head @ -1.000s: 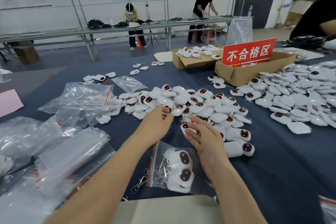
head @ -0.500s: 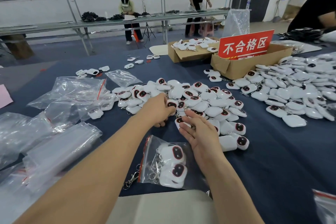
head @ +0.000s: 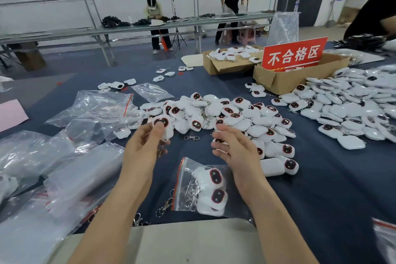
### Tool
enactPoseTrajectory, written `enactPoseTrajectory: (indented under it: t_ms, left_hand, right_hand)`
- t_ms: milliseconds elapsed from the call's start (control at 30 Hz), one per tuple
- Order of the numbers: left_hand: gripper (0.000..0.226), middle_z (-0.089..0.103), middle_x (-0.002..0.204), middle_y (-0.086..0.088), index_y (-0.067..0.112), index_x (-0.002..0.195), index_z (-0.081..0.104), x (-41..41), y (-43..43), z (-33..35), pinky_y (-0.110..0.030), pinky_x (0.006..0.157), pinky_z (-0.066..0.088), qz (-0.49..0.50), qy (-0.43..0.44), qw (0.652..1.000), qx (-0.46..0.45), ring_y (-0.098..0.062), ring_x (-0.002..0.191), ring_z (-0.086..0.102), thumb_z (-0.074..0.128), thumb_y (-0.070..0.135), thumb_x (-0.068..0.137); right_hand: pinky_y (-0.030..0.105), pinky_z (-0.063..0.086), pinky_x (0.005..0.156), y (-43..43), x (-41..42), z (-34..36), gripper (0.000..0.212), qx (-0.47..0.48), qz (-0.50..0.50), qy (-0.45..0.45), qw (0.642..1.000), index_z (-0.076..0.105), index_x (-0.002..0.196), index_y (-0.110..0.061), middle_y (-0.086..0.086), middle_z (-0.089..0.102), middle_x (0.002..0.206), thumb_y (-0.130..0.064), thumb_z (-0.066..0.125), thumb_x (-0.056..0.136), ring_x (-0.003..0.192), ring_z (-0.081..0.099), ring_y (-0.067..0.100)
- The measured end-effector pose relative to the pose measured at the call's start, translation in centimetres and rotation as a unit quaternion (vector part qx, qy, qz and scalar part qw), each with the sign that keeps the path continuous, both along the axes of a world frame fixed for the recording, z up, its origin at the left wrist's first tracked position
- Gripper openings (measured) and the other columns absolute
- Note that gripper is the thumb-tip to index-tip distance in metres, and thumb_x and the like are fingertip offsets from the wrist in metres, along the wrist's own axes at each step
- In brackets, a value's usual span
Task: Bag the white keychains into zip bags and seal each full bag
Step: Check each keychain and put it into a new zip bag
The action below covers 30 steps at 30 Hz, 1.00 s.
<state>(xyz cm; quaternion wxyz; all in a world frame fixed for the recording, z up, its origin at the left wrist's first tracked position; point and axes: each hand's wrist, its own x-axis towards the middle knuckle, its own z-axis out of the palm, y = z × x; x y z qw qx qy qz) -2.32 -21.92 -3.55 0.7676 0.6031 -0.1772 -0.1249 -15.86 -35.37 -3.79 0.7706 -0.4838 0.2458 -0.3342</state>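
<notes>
Between thumb & fingers of the left hand (head: 143,148): one white keychain (head: 166,124), pinched. The right hand (head: 234,150) has its fingers loosely spread, holding nothing, over the pile (head: 235,118). Zip bag (head: 183,179), part-filled, lies on the bench (head: 321,188) just below both hands. Glossy white shells w/ red-rimmed dark ovals: prob. light, rigid, slick; grip by flat sides.

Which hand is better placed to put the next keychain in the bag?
Left: the left hand grips a keychain, and the zip bag has its red mouth on that side; the right hand is open.
</notes>
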Motion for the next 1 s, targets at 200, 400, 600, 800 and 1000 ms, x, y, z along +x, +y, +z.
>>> enactPoseTrajectory:
  t_ms: [200,400,600,800,1000]
  left_hand:
    - [0.016,0.076,0.097,0.0,0.027,0.102,0.071,-2.6,-0.8,0.2,-0.03,0.075,0.056,-0.094,-0.043,0.994,0.029,-0.021,0.091,0.072,0.068,0.04,0.094]
    - [0.017,0.075,0.103,0.002,0.023,0.11,0.07,-4.1,-0.9,1.1,-0.022,0.082,0.056,-0.141,-0.12,0.982,0.042,-0.017,0.097,0.07,0.066,0.034,0.097]
    - [0.016,0.075,0.103,0.002,0.029,0.11,0.073,-3.9,-0.4,1.6,-0.021,0.082,0.056,-0.166,-0.141,0.975,0.047,-0.012,0.095,0.071,0.063,0.032,0.098]
    - [0.012,0.074,0.099,0.004,0.029,0.105,0.073,-3.8,-0.3,1.6,-0.019,0.079,0.054,-0.177,-0.132,0.974,0.041,-0.006,0.09,0.068,0.066,0.034,0.096]
    - [0.013,0.073,0.096,0.006,0.032,0.101,0.073,-3.8,-0.3,1.6,-0.018,0.076,0.053,-0.184,-0.12,0.975,0.039,-0.005,0.083,0.065,0.065,0.038,0.092]
  right_hand:
    - [0.022,0.056,0.073,1.6,0.1,0.2,0.016,-0.172,0.052,0.007,0.984,0.075,0.106,-0.033,-0.002,0.076,0.104,-0.027,0.061,0.1,0.085,0.071,0.011]
    - [0.019,0.055,0.075,1.8,-0.2,0.8,0.012,-0.202,0.063,0.0,0.977,0.078,0.098,-0.038,-0.003,0.077,0.093,-0.033,0.07,0.091,0.083,0.07,0.009]
    - [0.018,0.055,0.072,1.9,-0.3,1.0,0.023,-0.188,0.071,-0.013,0.979,0.078,0.1,-0.035,-0.003,0.076,0.09,-0.043,0.071,0.079,0.076,0.068,0.005]
    - [0.018,0.054,0.073,1.9,-0.3,0.9,0.025,-0.184,0.074,-0.017,0.98,0.078,0.101,-0.035,-0.001,0.076,0.092,-0.044,0.071,0.079,0.077,0.068,0.007]
    - [0.016,0.053,0.072,1.8,-0.4,0.9,0.013,-0.188,0.079,-0.016,0.979,0.079,0.099,-0.036,-0.006,0.075,0.089,-0.034,0.071,0.089,0.076,0.067,0.003]
